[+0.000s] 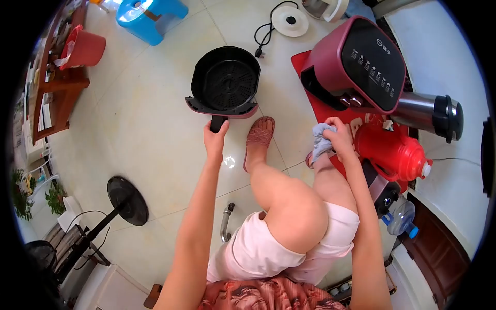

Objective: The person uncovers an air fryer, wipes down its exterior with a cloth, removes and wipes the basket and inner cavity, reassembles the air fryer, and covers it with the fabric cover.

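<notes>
My left hand (214, 140) is wrapped round the black handle of an air fryer basket (226, 80). The basket is black inside, with a slotted bottom plate and a pinkish-red front, and nothing lies in it. My right hand (338, 135) grips a bunched grey cloth (321, 138) beside my right shin. Farther up on the right stands the pinkish-red air fryer (356, 64), its drawer opening facing left and its black control panel on top. The basket is apart from the air fryer.
A red thermos (390, 152) and a steel flask (429, 114) are close on my right, near a red mat (315, 103). A white round base (290, 21) with a black cord lies ahead. Left are a blue stool (144, 23), red bucket (87, 47) and black stand base (127, 200).
</notes>
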{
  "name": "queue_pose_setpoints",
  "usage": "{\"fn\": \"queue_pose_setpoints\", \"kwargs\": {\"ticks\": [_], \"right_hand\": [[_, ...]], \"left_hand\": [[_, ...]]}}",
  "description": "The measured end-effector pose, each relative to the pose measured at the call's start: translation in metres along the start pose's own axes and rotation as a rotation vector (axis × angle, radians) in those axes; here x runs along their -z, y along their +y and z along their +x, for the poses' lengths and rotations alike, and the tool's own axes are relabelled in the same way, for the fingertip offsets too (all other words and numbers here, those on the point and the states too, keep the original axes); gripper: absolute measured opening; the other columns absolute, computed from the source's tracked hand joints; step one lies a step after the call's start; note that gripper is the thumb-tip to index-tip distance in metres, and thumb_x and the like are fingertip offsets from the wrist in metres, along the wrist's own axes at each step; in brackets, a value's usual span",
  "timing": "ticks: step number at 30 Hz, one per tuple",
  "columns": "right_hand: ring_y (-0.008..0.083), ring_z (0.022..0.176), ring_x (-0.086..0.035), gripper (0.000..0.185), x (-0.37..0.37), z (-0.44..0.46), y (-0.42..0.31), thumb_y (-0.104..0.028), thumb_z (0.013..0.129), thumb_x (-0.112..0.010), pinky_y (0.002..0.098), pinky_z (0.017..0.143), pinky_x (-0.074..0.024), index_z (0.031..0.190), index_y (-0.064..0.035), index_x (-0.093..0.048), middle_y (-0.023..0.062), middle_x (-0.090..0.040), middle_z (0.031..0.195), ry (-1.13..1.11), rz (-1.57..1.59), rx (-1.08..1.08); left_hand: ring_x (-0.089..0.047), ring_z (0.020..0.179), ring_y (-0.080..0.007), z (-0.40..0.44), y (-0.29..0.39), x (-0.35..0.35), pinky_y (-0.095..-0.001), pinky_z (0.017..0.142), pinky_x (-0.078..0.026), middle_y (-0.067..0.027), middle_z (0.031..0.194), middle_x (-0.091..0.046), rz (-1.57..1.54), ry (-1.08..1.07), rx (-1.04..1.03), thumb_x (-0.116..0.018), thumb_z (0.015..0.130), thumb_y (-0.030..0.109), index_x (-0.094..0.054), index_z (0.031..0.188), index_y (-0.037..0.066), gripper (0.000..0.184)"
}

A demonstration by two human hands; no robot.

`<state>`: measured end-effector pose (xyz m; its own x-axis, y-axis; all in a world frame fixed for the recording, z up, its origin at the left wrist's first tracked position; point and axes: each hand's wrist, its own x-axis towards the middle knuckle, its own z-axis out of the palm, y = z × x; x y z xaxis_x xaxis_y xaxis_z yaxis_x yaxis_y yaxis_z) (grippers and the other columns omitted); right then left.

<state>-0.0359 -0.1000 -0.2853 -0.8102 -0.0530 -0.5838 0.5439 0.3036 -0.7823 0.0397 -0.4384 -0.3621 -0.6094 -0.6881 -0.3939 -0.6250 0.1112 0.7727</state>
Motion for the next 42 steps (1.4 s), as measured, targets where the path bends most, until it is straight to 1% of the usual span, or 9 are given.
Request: {"fn": "queue_pose_setpoints", "kwargs": {"ticks": [4,7,12,17,26,30,31,39,42], "right_hand": [[0.0101,0.073,-0.054,0.027,-0.005,-0.005,0.003,-0.006,0.069,-0.061,0.0241,0.065,-0.0441,0.096,-0.0024,-0.055,0.0047,-0.057,0.081,0.01,-0.095,0.044],[0.0118,0.074,-0.057,0.028,-0.004,-0.014,0.003,-0.007,0.07,-0.061,0.0258,0.066,-0.046,0.097,-0.0021,-0.055,0.0066,-0.06,0.083,0.003,-0.052,-0.016],[0.01,0.08,-0.054,0.028,-0.001,-0.021,-0.001,-0.003,0.07,-0.057,0.0228,0.07,-0.0437,0.098,-0.0041,-0.055,0.0022,-0.058,0.089,-0.021,0.035,-0.087],[0.0142,0.076,-0.06,0.03,0.006,-0.021,0.014,-0.008,0.07,-0.062,0.0272,0.068,-0.0479,0.098,-0.0012,-0.056,0.0082,-0.063,0.086,0.047,0.004,-0.015],[0.0176,0.084,-0.062,0.042,0.018,-0.03,0.026,-0.01,0.068,-0.064,0.0283,0.075,-0.0481,0.108,0.0003,-0.059,0.0114,-0.064,0.093,0.195,0.005,-0.101],[0.0196,0.087,-0.061,0.045,0.024,-0.035,0.029,-0.012,0.067,-0.064,0.0292,0.078,-0.0477,0.11,0.0016,-0.059,0.0124,-0.063,0.093,0.303,0.066,-0.128],[0.0199,0.088,-0.061,0.045,0.025,-0.036,0.029,-0.012,0.067,-0.064,0.0293,0.079,-0.0476,0.11,0.0015,-0.059,0.0125,-0.063,0.094,0.32,0.107,-0.14],[0.0191,0.09,-0.06,0.042,0.044,-0.036,0.052,-0.008,0.07,-0.06,0.0287,0.08,-0.0474,0.111,0.0007,-0.058,0.0117,-0.062,0.098,0.454,0.315,-0.18],[0.0176,0.089,-0.06,0.04,0.051,-0.041,0.054,-0.008,0.071,-0.059,0.0277,0.079,-0.047,0.11,0.0006,-0.058,0.0101,-0.062,0.099,0.446,0.334,-0.204]], "left_hand": [[-0.056,0.082,-0.0174,0.038,-0.005,0.005,-0.0316,0.075,-0.045,-0.0073,0.092,-0.063,0.076,-0.38,0.195,-0.08,0.068,0.026,-0.059,0.106,-0.001,0.05],[-0.059,0.079,-0.015,0.048,0.001,0.004,-0.0313,0.07,-0.048,-0.0049,0.089,-0.065,-0.025,-0.444,0.337,-0.077,0.07,0.023,-0.063,0.098,0.004,0.036],[-0.057,0.075,-0.0129,0.034,0.007,0.007,-0.0295,0.065,-0.048,-0.003,0.083,-0.062,-0.053,-0.441,0.183,-0.072,0.074,0.019,-0.061,0.094,0.001,0.029],[-0.045,0.06,-0.0092,0.001,0.024,0.036,-0.027,0.054,-0.04,0.0016,0.067,-0.053,0.135,-0.561,-0.063,-0.069,0.074,0.014,-0.059,0.083,0.0,0.019],[-0.049,0.064,-0.0094,-0.059,0.067,-0.019,-0.0292,0.058,-0.044,-0.0028,0.071,-0.059,0.415,-0.844,-0.203,-0.072,0.071,0.015,-0.064,0.094,-0.002,0.03],[-0.056,0.073,-0.0149,-0.074,0.065,-0.052,-0.0319,0.069,-0.047,-0.0079,0.079,-0.063,0.501,-0.918,-0.22,-0.069,0.071,0.018,-0.062,0.105,-0.003,0.04],[-0.064,0.086,-0.0335,-0.081,0.069,-0.057,-0.0387,0.078,-0.048,-0.0222,0.091,-0.067,0.507,-0.887,-0.277,-0.07,0.069,0.021,-0.061,0.103,-0.002,0.042],[-0.061,0.074,-0.0249,-0.097,0.05,-0.105,-0.0364,0.073,-0.048,-0.0172,0.078,-0.064,0.404,-0.918,-0.388,-0.073,0.072,0.026,-0.059,0.098,-0.004,0.042],[-0.058,0.085,-0.0214,-0.113,0.061,-0.117,-0.0331,0.083,-0.044,-0.0132,0.089,-0.065,0.324,-0.963,-0.245,-0.072,0.074,0.029,-0.059,0.108,-0.006,0.051]]}}
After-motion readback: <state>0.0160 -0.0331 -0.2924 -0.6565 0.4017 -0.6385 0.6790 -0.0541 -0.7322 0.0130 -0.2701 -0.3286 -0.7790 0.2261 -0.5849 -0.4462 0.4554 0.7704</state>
